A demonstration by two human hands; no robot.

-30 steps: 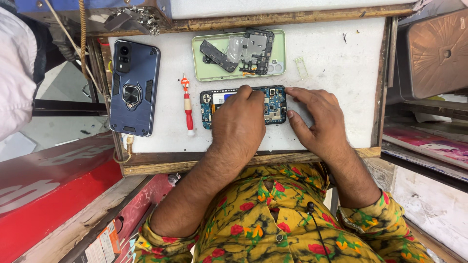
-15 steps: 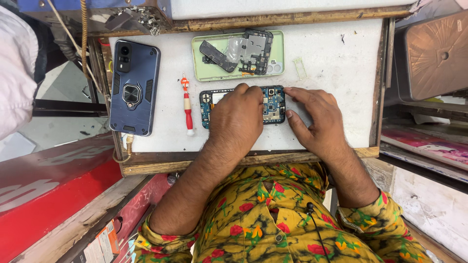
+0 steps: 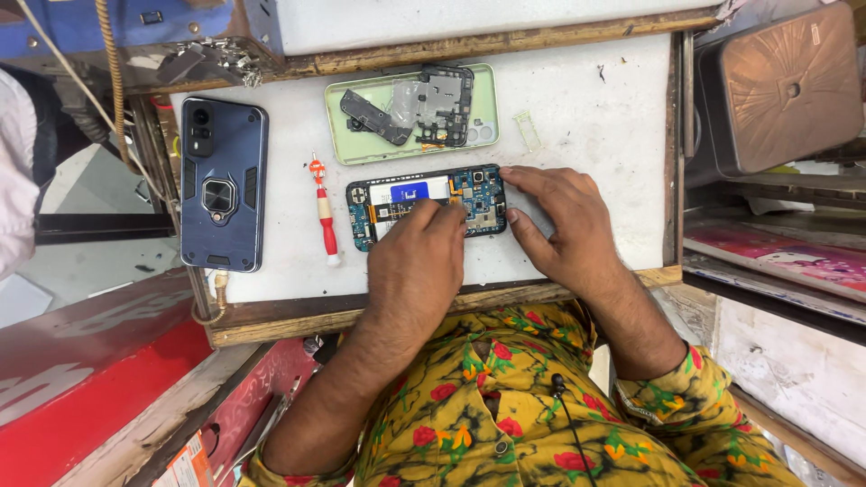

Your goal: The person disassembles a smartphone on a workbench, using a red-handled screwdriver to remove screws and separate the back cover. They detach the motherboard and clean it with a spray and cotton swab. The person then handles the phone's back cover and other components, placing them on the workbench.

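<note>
White worktop (image 3: 586, 99), opened phone (image 3: 424, 203), blue circuit board exposed

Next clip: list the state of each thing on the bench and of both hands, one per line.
opened phone: back off, circuit boards exposed, lying flat
left hand: fingertips resting on the opened phone's boards
right hand: fingers steadying the opened phone's right end
green back cover: detached, dark removed parts lying in it
blue cased phone: assembled, face down
red screwdriver: lying unused

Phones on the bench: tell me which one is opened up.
The phone under both hands, circuit board exposed. The dark blue phone at the left sits closed in its ring-stand case, untouched.
</note>
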